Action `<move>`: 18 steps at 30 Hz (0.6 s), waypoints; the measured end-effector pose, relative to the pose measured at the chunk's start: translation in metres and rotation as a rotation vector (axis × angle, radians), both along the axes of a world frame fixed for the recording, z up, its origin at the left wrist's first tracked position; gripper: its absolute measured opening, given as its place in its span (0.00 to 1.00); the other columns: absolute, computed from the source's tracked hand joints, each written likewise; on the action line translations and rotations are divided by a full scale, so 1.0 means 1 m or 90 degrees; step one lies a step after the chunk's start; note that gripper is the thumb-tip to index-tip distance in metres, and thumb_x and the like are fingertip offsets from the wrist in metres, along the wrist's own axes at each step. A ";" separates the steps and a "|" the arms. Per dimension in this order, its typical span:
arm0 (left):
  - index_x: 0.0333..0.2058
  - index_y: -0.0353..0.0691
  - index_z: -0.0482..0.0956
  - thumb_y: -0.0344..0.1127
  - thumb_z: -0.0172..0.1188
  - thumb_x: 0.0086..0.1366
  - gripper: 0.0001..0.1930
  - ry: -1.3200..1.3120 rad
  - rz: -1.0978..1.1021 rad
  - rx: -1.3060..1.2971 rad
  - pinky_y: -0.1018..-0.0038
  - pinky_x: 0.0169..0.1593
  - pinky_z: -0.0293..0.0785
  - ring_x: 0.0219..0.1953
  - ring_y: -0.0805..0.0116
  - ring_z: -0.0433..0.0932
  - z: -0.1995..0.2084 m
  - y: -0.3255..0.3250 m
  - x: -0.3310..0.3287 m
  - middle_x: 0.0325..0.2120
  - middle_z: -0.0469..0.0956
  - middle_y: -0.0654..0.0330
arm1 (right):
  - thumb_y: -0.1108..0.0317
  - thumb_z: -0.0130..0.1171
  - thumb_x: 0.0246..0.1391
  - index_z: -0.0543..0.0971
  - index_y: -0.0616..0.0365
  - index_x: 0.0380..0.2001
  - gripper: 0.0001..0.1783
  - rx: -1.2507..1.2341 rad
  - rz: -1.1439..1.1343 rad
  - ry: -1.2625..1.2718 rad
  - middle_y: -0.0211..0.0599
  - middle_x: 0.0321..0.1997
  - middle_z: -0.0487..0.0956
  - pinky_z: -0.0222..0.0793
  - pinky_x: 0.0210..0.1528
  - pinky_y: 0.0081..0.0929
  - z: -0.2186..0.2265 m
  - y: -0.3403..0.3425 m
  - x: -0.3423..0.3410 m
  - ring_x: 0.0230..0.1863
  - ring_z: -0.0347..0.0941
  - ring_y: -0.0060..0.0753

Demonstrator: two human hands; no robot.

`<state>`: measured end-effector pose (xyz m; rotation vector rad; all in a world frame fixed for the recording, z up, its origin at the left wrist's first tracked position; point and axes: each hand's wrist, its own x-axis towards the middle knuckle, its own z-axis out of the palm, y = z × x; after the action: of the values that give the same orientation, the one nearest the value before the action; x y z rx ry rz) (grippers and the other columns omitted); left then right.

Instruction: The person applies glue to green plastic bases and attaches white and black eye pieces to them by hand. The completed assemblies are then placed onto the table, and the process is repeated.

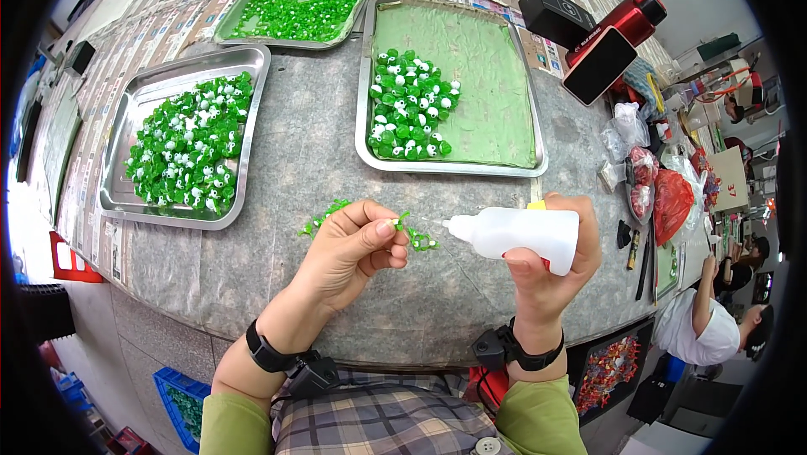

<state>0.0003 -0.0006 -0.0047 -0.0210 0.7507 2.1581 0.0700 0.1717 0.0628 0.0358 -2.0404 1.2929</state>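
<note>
Between thumb and fingers, my left hand point(357, 240) pinches a small green plastic piece point(402, 219). My right hand point(559, 257) is wrapped round a white squeeze bottle point(508, 235), tipped on its side. Its thin nozzle points left at the green piece, with a small gap that I cannot measure. More small green pieces point(422, 240) lie on the grey table covering, just beyond and beside my left hand. Past my hands, a metal tray lined with green point(496, 110) bears a cluster of green and white pieces point(412, 106) on its left half.
At the left stands a metal tray point(118, 190) heaped with green and white pieces; behind it, another tray point(223, 34) holds green ones. A phone point(600, 66) leans by a red bottle point(643, 13) and a black box point(555, 16). Plastic bags point(672, 203) crowd the right edge. A person point(702, 325) sits beyond.
</note>
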 end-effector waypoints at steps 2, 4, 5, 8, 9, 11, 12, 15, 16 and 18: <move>0.28 0.38 0.70 0.31 0.53 0.54 0.04 0.004 -0.001 0.003 0.80 0.27 0.72 0.23 0.73 0.73 0.000 0.000 0.000 0.21 0.73 0.59 | 0.60 0.69 0.27 0.69 0.61 0.24 0.23 -0.002 -0.001 -0.010 0.32 0.22 0.68 0.60 0.21 0.17 0.000 0.000 0.000 0.21 0.66 0.22; 0.28 0.38 0.70 0.31 0.53 0.54 0.04 0.003 -0.002 0.001 0.80 0.27 0.72 0.23 0.73 0.73 0.001 0.000 0.000 0.22 0.73 0.59 | 0.60 0.68 0.27 0.69 0.61 0.24 0.23 0.029 -0.003 -0.012 0.31 0.21 0.68 0.60 0.21 0.17 -0.001 0.001 -0.001 0.21 0.66 0.22; 0.28 0.38 0.70 0.31 0.53 0.54 0.04 0.003 -0.003 -0.002 0.80 0.27 0.72 0.23 0.73 0.73 0.001 0.000 0.000 0.22 0.73 0.59 | 0.60 0.68 0.27 0.69 0.61 0.24 0.23 0.029 -0.003 -0.012 0.31 0.21 0.68 0.60 0.21 0.17 -0.001 0.001 -0.001 0.21 0.66 0.22; 0.28 0.38 0.70 0.30 0.53 0.53 0.04 0.001 -0.007 -0.010 0.80 0.28 0.72 0.23 0.73 0.73 0.001 -0.001 -0.001 0.22 0.73 0.60 | 0.60 0.69 0.27 0.69 0.61 0.24 0.23 0.004 -0.015 0.000 0.31 0.21 0.68 0.59 0.21 0.17 -0.003 0.000 -0.001 0.21 0.65 0.22; 0.28 0.38 0.70 0.30 0.53 0.53 0.04 0.001 -0.007 -0.010 0.80 0.28 0.72 0.23 0.73 0.73 0.001 -0.001 0.000 0.22 0.73 0.60 | 0.60 0.69 0.26 0.69 0.61 0.24 0.23 0.002 -0.005 0.014 0.32 0.21 0.68 0.59 0.21 0.17 -0.002 0.002 0.000 0.20 0.65 0.22; 0.29 0.37 0.70 0.28 0.54 0.52 0.05 0.050 0.070 -0.076 0.80 0.30 0.72 0.24 0.74 0.73 0.001 0.001 0.002 0.22 0.73 0.61 | 0.60 0.69 0.26 0.69 0.61 0.24 0.23 0.000 0.005 0.026 0.32 0.21 0.68 0.59 0.21 0.17 -0.002 0.002 0.001 0.20 0.64 0.23; 0.29 0.37 0.70 0.28 0.54 0.52 0.05 0.050 0.071 -0.076 0.80 0.30 0.72 0.24 0.74 0.73 0.001 0.000 0.002 0.22 0.73 0.61 | 0.60 0.69 0.26 0.69 0.61 0.24 0.23 -0.007 0.005 0.026 0.32 0.21 0.68 0.58 0.21 0.17 -0.003 0.002 0.001 0.20 0.64 0.22; 0.30 0.37 0.70 0.27 0.54 0.52 0.06 0.094 0.102 -0.093 0.80 0.32 0.72 0.27 0.74 0.73 0.004 0.001 0.002 0.23 0.73 0.61 | 0.60 0.69 0.26 0.69 0.61 0.24 0.23 0.008 0.007 0.020 0.33 0.21 0.68 0.58 0.21 0.17 -0.004 0.003 0.001 0.20 0.64 0.22; 0.30 0.37 0.70 0.27 0.54 0.52 0.06 0.099 0.107 -0.087 0.79 0.33 0.72 0.27 0.74 0.73 0.004 0.001 0.002 0.24 0.73 0.61 | 0.61 0.69 0.26 0.69 0.61 0.24 0.23 0.032 0.009 0.012 0.33 0.21 0.69 0.58 0.21 0.17 -0.004 0.004 0.001 0.20 0.65 0.22; 0.31 0.37 0.70 0.27 0.54 0.52 0.06 0.103 0.110 -0.079 0.79 0.34 0.72 0.28 0.74 0.73 0.004 0.002 0.002 0.25 0.73 0.60 | 0.60 0.69 0.26 0.69 0.61 0.24 0.23 0.015 0.003 -0.001 0.33 0.21 0.69 0.59 0.20 0.17 -0.004 0.001 0.002 0.20 0.65 0.23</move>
<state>0.0024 0.0017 -0.0007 0.0251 1.0076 2.2938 0.0719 0.1731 0.0585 0.0506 -2.0587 1.2731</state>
